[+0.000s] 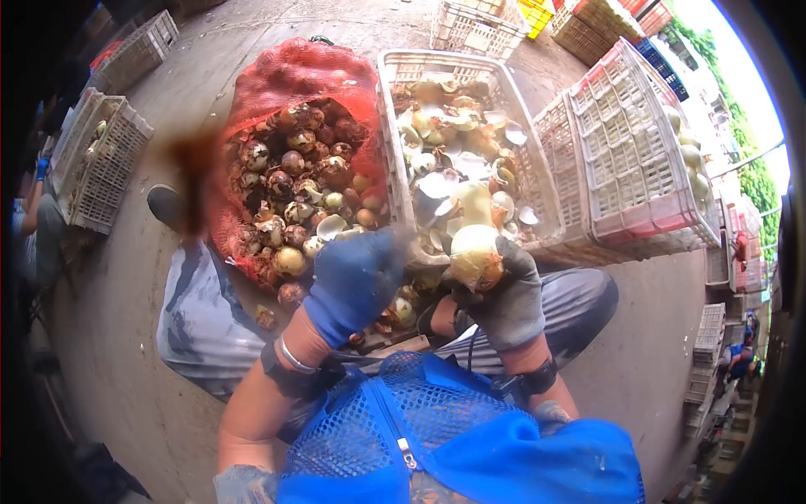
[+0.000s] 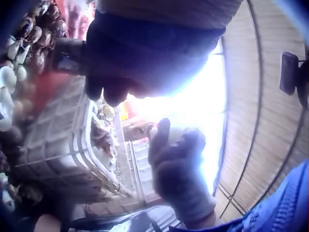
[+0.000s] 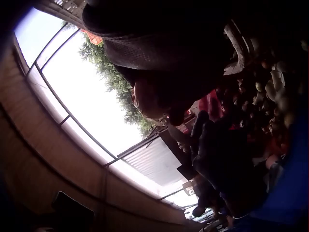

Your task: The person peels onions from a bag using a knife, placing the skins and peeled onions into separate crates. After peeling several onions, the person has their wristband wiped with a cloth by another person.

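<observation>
A large pale onion (image 1: 475, 256), papery brown on its underside, is gripped by my right hand (image 1: 512, 294) in a dirty grey glove. Its pale upper part overlaps the crate of peelings in the head view. In the right wrist view the onion (image 3: 146, 99) is mostly in shadow. My left hand (image 1: 353, 281), in a blue glove, is curled and blurred beside the onion. From that fist a short, dark grey tool end (image 2: 68, 55) sticks out in the left wrist view; the rest of the tool is hidden by the fingers.
Unpeeled onions (image 1: 294, 172) fill an open red mesh sack (image 1: 290, 71) at front left. Beside it, a white crate (image 1: 550, 197) holds peelings and pale layers. More crates (image 1: 634, 160) stand at right. A blurred reddish-brown shape (image 1: 186, 164) shows left of the sack.
</observation>
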`<state>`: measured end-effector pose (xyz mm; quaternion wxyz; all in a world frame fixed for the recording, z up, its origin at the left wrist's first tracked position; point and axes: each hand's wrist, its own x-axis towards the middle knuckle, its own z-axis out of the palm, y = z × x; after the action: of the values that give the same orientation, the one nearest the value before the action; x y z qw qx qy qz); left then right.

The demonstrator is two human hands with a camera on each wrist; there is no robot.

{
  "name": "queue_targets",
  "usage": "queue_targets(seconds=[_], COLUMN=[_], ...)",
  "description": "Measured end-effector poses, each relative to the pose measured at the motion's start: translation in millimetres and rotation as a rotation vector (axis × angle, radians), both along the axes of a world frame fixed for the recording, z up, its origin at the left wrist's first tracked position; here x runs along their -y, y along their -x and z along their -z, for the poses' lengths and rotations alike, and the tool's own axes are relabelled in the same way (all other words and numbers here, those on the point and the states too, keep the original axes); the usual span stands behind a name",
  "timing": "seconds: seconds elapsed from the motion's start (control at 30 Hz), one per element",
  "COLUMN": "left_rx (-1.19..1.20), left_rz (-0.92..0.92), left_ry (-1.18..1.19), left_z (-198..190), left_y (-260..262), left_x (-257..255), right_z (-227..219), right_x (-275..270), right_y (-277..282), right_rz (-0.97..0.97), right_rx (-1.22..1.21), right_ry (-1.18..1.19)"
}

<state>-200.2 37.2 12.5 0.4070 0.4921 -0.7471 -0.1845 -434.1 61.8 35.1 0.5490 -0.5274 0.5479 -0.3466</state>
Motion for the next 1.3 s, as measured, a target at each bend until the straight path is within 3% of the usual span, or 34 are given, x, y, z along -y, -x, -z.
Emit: queue_targets(seconds=[0.07,0.1,0.13,0.17,0.2,0.27,0.3,0.4,0.43,0.47,0.53,0.57,0.6,0.67,0.7,0.83,0.9,0.93,1.0,1.03,1.17,1.2,1.27,1.3], left_rx=[0.060,-0.043,-0.145,-0.327,-0.370,-0.930,-1.041,-1.020,-1.014,-0.972,-0.885,-0.818,-0.810,-0.532,-0.375,-0.441,-0.707,-0.704,-0.547,-0.324,0.147,0.163,0.085,-0.047], left_rz=[0.051,0.037,0.021,0.027,0.058,0.095,0.102,0.065,0.071,-0.003,-0.153,-0.074,-0.069,-0.118,-0.042,-0.048,-0.097,-0.096,-0.105,-0.109,-0.220,-0.182,0.079,0.177], left_ry=[-0.008,-0.025,-0.042,-0.235,-0.369,-0.787,-0.856,-0.847,-0.859,-0.839,-0.801,-0.674,-0.685,-0.619,-0.454,-0.492,-0.420,-0.418,-0.298,0.050,-0.023,-0.248,-0.005,-0.129], left_z=[-6,-4,0,11,-9,-34,-26,-4,-6,-14,-25,-19,-16,-13,-11,-25,-22,-21,-19,-1,7,-3,1,5], left_y=[-2,0,1,0,-2,4,10,12,14,15,19,19,18,14,12,21,24,23,22,26,35,40,46,48], left_x=[-4,-3,-3,-2,0,4,10,9,6,2,-10,-15,-19,-24,-22,-20,-10,-2,25,48,90,81,51,37], right_z=[5,3,-1,-6,-11,-18,-12,2,29,25,13,23,28,34,36,38,28,27,26,34,24,22,29,41], right_x=[-2,0,3,6,8,10,13,10,0,0,1,-5,-8,-8,-8,-2,-2,-3,-7,-9,-8,-6,-5,-2], right_y=[-1,-1,-3,-5,-8,-9,-6,-7,-4,-6,-10,-12,-10,-9,-8,-6,-5,-2,5,8,16,19,21,20], right_rz=[-0.112,-0.120,0.005,0.137,0.127,-0.085,-0.145,-0.080,-0.043,-0.034,0.016,0.144,0.156,0.204,0.219,0.153,0.184,0.182,0.150,0.168,0.205,0.228,0.266,0.280], right_rx=[-0.080,-0.075,0.462,0.984,0.987,0.710,0.706,0.819,0.887,0.890,1.302,1.360,1.368,1.302,1.314,1.194,1.174,1.177,1.207,1.235,1.288,1.279,1.277,1.188], right_ry=[0.362,0.361,-0.037,-0.456,-0.465,-0.342,-0.410,-0.532,-0.403,-0.401,-0.774,-0.751,-0.751,-0.721,-0.717,-0.681,-0.679,-0.677,-0.679,-0.714,-0.688,-0.685,-0.684,-0.637])
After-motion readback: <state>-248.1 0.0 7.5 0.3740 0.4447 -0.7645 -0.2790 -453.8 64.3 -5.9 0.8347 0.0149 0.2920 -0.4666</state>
